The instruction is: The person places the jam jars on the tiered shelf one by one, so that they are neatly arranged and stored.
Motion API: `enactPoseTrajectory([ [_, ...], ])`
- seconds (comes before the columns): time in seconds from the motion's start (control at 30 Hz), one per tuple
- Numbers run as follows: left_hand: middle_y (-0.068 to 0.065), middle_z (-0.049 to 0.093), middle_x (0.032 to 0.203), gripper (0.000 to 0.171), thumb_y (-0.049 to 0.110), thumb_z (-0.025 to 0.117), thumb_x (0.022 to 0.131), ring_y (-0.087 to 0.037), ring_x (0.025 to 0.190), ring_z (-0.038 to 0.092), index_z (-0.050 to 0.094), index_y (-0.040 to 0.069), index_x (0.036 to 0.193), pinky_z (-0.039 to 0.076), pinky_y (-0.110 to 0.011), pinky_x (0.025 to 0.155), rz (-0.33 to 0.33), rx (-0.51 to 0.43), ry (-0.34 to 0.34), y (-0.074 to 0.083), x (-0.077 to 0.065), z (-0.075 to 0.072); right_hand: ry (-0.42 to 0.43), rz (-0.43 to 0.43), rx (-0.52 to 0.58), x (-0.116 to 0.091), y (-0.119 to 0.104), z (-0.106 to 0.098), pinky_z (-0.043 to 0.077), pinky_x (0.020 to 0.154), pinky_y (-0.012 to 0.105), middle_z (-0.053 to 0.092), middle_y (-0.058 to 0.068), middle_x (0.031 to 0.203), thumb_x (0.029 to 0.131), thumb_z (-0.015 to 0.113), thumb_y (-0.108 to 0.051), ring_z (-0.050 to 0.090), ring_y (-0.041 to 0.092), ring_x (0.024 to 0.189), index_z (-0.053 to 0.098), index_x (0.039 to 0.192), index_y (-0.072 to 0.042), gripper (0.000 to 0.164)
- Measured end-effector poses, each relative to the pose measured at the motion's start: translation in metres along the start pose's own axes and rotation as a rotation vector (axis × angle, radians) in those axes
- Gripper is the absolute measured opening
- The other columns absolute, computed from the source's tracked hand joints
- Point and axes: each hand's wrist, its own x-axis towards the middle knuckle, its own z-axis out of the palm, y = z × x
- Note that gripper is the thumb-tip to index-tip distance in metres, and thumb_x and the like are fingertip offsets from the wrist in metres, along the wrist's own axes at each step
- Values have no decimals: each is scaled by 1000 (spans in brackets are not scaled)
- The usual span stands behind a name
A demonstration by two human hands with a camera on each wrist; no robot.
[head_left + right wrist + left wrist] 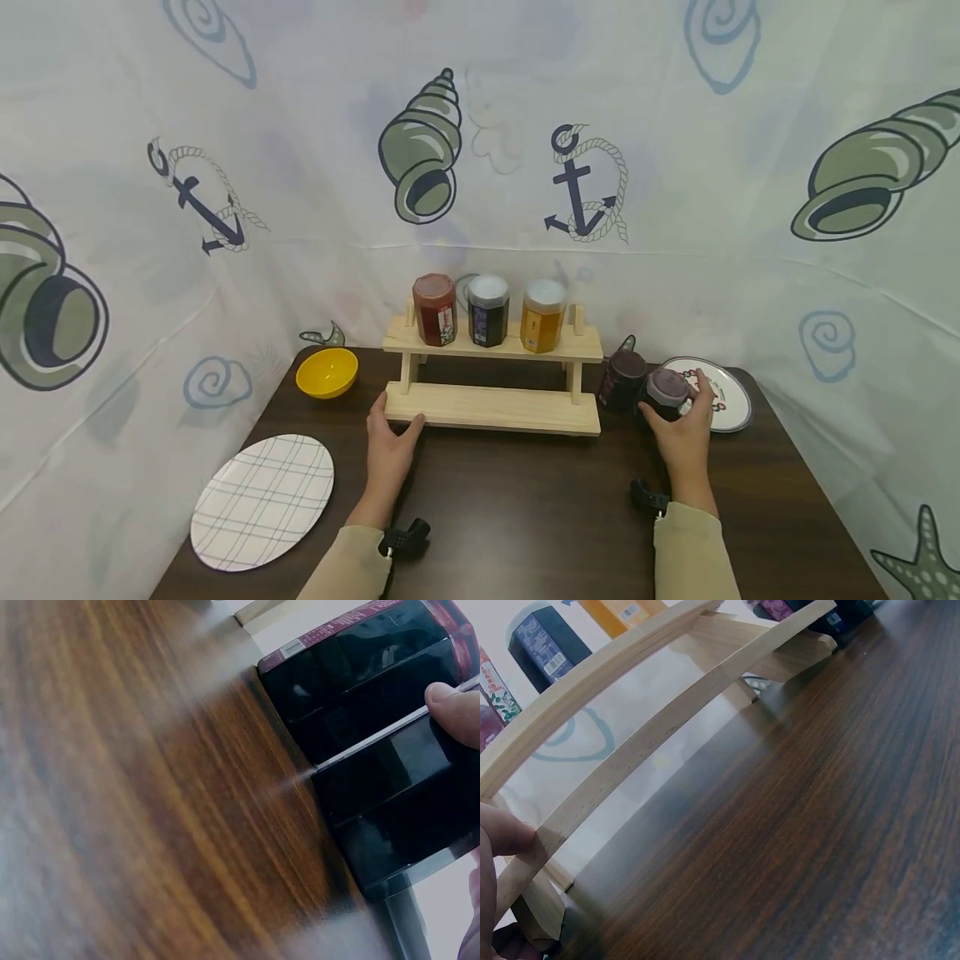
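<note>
Left hand [391,447] grips wooden shelf [491,407] at its left end; right hand [686,435] grips dark jar [666,392] right of shelf.

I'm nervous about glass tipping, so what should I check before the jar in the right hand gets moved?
1. Right hand has the dark jar between thumb and fingers: ok.
2. Left hand holds the left end of the wooden rack: ok.
3. Three jars on the upper shelf stand upright: ok.
4. Gap between the held jar and the neighbouring dark jar: not ok; they stand close side by side, so I'd lift carefully.
5. Held jar's lid screwed tight: cannot tell; it's on, but tightness doesn't show.
</note>
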Motion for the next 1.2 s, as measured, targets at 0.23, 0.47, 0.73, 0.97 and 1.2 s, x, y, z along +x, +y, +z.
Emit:
enactPoseTrajectory([
  [0.23, -23, 30, 171, 94, 30, 80, 100, -40, 161, 33, 23, 12, 172, 22, -64, 133, -23, -7, -4, -1, -1, -1, -13, 4, -34, 1, 5, 2, 35, 123, 68, 42, 32, 161, 83, 94, -7, 46, 47, 147, 15, 175, -22, 122],
  [0.47, -24, 30, 171, 94, 31, 80, 100, -41, 161, 33, 23, 12, 172, 23, -63, 133, -24, -4, 1, 0, -2, -1, 45, 8, 18, -1, 3, 4, 42, 119, 62, 54, 26, 150, 82, 95, -8, 55, 39, 137, 20, 174, -33, 121],
  [0.73, -24, 30, 171, 94, 30, 80, 100, -41, 161, 33, 23, 11, 172, 24, -64, 132, -20, -1, 0, 1, -2, -2, 138, -48, 9, -3, -3, 3, 46, 111, 25, 54, 17, 152, 78, 99, -9, 58, 26, 134, 30, 169, -42, 119],
  [0.97, -23, 30, 171, 94, 31, 80, 100, -40, 160, 34, 24, 12, 172, 24, -64, 132, -22, 1, 4, 2, -1, -1, 226, -81, 59, -2, -12, 0, 39, 102, 18, 55, 8, 139, 77, 100, -11, 52, 11, 121, 35, 168, -36, 115],
  [1.2, -24, 33, 169, 91, 28, 80, 100, -41, 159, 34, 26, 8, 171, 24, -64, 132, 8, -1, 20, 4, -1, 1, 261, -18, 141, 0, -33, -15, 44, 103, 16, 49, -17, 120, 73, 102, -10, 55, 4, 120, 34, 168, -33, 119],
])
